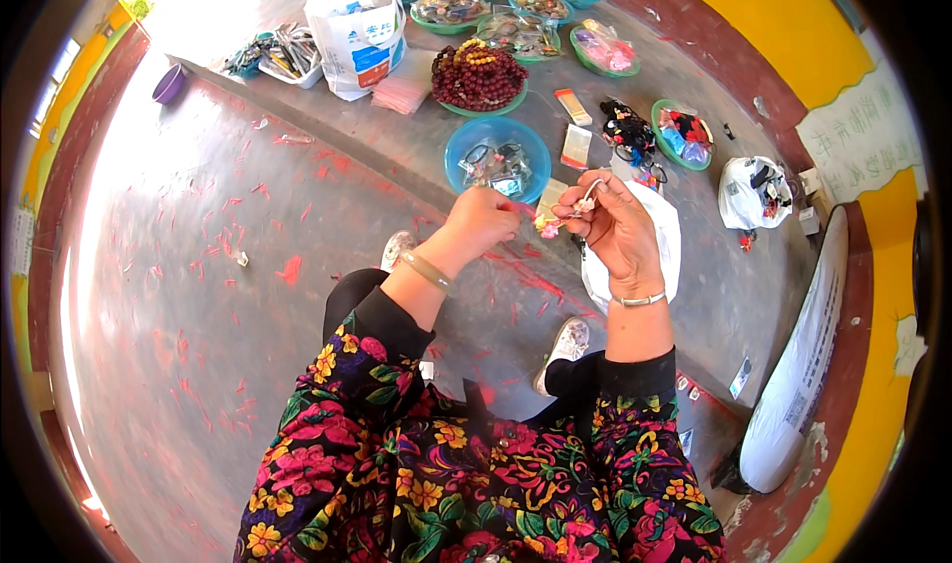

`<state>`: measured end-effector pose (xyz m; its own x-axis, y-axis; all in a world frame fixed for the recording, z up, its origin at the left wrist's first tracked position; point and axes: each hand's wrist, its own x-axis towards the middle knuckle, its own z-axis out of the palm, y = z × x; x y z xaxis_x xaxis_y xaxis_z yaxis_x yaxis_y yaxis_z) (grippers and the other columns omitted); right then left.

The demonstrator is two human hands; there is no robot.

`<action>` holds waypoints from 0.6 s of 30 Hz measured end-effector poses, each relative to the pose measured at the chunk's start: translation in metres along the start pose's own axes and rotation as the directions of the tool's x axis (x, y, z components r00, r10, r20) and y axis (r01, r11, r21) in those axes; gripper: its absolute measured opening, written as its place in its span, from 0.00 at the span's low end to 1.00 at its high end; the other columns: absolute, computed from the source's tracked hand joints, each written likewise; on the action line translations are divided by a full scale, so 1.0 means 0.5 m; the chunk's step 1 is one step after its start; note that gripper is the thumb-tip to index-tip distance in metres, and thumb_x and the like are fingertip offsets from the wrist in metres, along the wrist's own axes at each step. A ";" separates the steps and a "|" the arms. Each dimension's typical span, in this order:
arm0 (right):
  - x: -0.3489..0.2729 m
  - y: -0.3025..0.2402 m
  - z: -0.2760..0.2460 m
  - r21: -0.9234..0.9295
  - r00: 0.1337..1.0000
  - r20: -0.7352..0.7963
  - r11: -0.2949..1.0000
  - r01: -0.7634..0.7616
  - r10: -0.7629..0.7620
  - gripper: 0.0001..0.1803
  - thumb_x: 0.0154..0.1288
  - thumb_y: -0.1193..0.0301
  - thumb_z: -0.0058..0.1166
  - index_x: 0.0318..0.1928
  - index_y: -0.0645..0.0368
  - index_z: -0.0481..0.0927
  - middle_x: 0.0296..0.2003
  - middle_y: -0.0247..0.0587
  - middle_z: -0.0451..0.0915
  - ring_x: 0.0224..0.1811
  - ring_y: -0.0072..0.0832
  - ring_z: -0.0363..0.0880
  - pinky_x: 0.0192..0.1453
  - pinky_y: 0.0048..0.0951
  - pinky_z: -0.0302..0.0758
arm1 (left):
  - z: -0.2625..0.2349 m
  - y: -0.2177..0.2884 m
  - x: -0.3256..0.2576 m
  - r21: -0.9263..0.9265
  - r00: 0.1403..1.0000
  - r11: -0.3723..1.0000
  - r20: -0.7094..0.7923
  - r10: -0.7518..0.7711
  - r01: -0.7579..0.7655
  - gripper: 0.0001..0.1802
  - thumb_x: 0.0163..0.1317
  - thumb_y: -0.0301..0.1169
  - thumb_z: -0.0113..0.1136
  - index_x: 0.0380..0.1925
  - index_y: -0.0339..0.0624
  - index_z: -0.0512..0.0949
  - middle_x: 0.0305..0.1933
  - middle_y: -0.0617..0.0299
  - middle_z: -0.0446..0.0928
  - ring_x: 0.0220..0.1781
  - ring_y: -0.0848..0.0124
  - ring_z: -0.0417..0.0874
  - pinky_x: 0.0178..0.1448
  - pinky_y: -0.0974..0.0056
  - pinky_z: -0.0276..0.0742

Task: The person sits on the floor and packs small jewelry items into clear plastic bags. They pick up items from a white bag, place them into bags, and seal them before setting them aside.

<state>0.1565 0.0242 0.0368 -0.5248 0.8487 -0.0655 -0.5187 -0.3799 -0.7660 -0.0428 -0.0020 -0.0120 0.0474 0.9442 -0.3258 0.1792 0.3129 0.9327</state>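
Both my hands are raised in front of me, over the concrete floor. Between finger and thumb, my right hand (617, 228) pinches a small hair tie with a pale loop standing up from the fingertips. A pink and yellow charm (546, 227) hangs off its left side, in the gap between the hands. My left hand (480, 218) is closed, knuckles up, its fingertips close to the charm; what they grip is too small to make out. Just beyond the left hand stands a blue basin (497, 130) with small packaged pieces and dark loops inside.
Behind the blue basin are a basket of dark red bead strings (479, 75), a white bag (355, 36) and several baskets of packets. To the right lie black hair ties (628, 129), a green basket (682, 135) and a white plastic bag (656, 241). Red scraps litter the floor.
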 end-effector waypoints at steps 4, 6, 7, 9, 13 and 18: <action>0.006 0.014 0.025 0.017 0.999 0.039 1.000 -0.008 0.008 0.12 0.68 0.70 0.42 0.42 0.68 0.71 0.36 0.53 0.77 0.40 0.42 0.81 0.41 0.31 0.82 | 0.019 0.001 -0.002 0.259 0.996 0.964 -0.042 0.077 -0.064 0.09 0.47 0.31 0.59 0.22 0.35 0.80 0.20 0.54 0.78 0.23 0.68 0.79 0.29 0.64 0.73; 0.012 0.023 0.023 0.021 0.999 0.034 1.000 -0.023 0.022 0.12 0.69 0.70 0.42 0.42 0.68 0.71 0.36 0.53 0.77 0.41 0.41 0.80 0.43 0.30 0.82 | 0.023 0.009 -0.006 0.272 0.997 0.960 -0.032 0.075 -0.064 0.10 0.48 0.32 0.60 0.23 0.34 0.80 0.20 0.55 0.78 0.23 0.70 0.78 0.29 0.65 0.73; 0.015 0.028 0.021 0.024 0.999 0.033 0.999 -0.030 0.029 0.12 0.69 0.70 0.41 0.42 0.68 0.71 0.36 0.52 0.77 0.41 0.40 0.80 0.43 0.30 0.82 | 0.023 0.019 -0.012 0.262 0.998 0.964 -0.026 0.060 -0.051 0.10 0.49 0.32 0.61 0.25 0.34 0.80 0.21 0.57 0.78 0.24 0.72 0.78 0.30 0.66 0.73; 0.018 0.033 0.019 0.035 0.999 0.035 0.999 -0.022 0.021 0.11 0.69 0.70 0.41 0.41 0.67 0.71 0.36 0.51 0.77 0.41 0.39 0.80 0.44 0.30 0.81 | 0.023 0.019 -0.012 0.254 0.999 0.966 -0.003 0.049 -0.047 0.10 0.51 0.32 0.61 0.27 0.35 0.81 0.21 0.59 0.77 0.24 0.75 0.77 0.30 0.67 0.72; 0.028 0.045 0.005 -0.006 1.000 -0.012 1.000 -0.023 0.023 0.11 0.69 0.71 0.40 0.41 0.66 0.72 0.35 0.49 0.77 0.41 0.37 0.80 0.44 0.29 0.81 | 0.020 0.005 -0.010 0.196 0.996 0.977 0.049 0.080 -0.088 0.10 0.51 0.32 0.62 0.28 0.34 0.81 0.21 0.60 0.77 0.25 0.77 0.76 0.30 0.67 0.72; 0.029 0.043 0.002 -0.100 0.997 -0.060 0.993 -0.061 0.055 0.11 0.68 0.70 0.43 0.41 0.65 0.73 0.34 0.46 0.78 0.39 0.35 0.81 0.41 0.27 0.81 | 0.021 0.012 -0.014 0.150 0.997 0.987 0.048 0.057 -0.064 0.10 0.50 0.31 0.62 0.27 0.33 0.80 0.22 0.59 0.78 0.26 0.76 0.77 0.31 0.67 0.73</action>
<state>0.1369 0.0279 0.0200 -0.5116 0.8467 -0.1459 -0.4157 -0.3925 -0.8204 -0.0315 -0.0080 -0.0055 0.1045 0.9546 -0.2788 0.3213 0.2329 0.9179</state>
